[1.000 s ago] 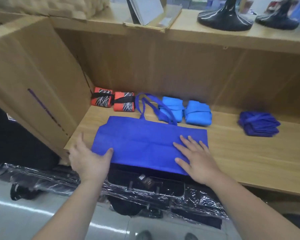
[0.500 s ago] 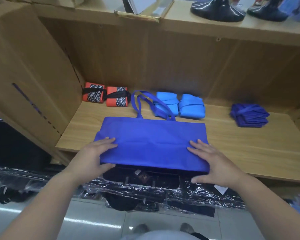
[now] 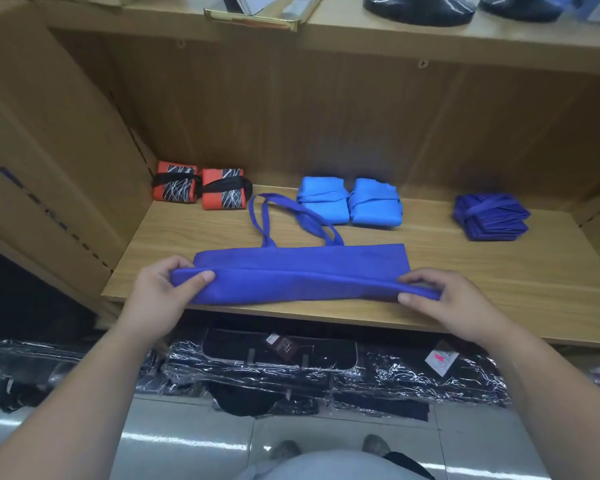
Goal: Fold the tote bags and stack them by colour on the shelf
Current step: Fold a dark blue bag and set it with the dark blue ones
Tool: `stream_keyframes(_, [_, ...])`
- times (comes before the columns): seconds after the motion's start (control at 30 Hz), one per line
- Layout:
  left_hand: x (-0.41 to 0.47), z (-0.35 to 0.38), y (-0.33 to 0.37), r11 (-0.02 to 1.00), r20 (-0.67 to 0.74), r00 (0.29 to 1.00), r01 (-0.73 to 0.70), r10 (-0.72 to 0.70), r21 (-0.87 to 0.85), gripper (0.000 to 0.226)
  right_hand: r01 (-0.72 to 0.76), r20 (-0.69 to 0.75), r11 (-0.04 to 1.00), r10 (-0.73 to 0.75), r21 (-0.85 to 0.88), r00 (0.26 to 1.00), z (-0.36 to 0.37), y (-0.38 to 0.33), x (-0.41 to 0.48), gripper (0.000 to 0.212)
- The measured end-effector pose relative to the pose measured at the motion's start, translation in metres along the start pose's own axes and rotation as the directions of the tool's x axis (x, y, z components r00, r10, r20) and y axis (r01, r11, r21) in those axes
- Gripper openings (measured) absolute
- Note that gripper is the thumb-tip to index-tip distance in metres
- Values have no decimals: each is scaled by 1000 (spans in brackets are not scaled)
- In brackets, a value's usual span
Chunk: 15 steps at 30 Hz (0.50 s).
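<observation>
The royal-blue tote bag (image 3: 302, 271) lies flat across the front of the wooden shelf (image 3: 520, 292), at the centre of the frame. Its near long edge is raised off the board and its two handles (image 3: 267, 216) trail toward the back.

The left hand (image 3: 160, 299) pinches the left corner of that raised edge, thumb on top. The right hand (image 3: 454, 303) pinches the right corner the same way.

The cloth looks thin, light and limp. It sags slightly between the grips, so it will probably crease readily but not hold a fold unless pressed. The corners seem the best hold, as they keep the edge taut.

Behind the bag, two light-blue folded bags (image 3: 347, 202) sit near the handles, and two orange patterned bundles (image 3: 201, 187) stand further left. A dark-blue folded stack (image 3: 489, 218) waits at the right, well apart, with bare board between.

A cardboard box (image 3: 49, 168) walls the left side. Plastic-wrapped goods (image 3: 291, 368) lie below the shelf's front lip.
</observation>
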<state>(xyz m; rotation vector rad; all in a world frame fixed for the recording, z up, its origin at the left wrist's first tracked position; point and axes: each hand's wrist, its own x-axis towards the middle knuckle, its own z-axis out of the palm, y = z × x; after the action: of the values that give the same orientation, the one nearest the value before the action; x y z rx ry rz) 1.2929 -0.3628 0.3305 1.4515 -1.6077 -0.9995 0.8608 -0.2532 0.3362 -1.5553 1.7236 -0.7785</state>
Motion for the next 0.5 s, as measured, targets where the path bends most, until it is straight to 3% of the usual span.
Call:
stream_keyframes(0.1, [7, 8, 1, 1000, -79, 997, 10, -9, 2, 24, -43, -52, 996, 47, 79, 998, -3, -5, 8, 27])
stream_keyframes(0.23, [9, 18, -6, 996, -145, 987, 70, -63, 48, 26, -130, -180, 986, 146, 101, 973, 2, 4, 22, 50])
stream_keyframes(0.33, [11, 22, -3, 986, -190, 979, 102, -75, 135, 25, -183, -271, 983, 181, 17, 945, 8, 4, 37, 36])
stream_keyframes(0.5, [21, 29, -8, 951, -243, 970, 84, -10, 299, 26, -233, -405, 967, 173, -103, 898, 19, -2, 52, 38])
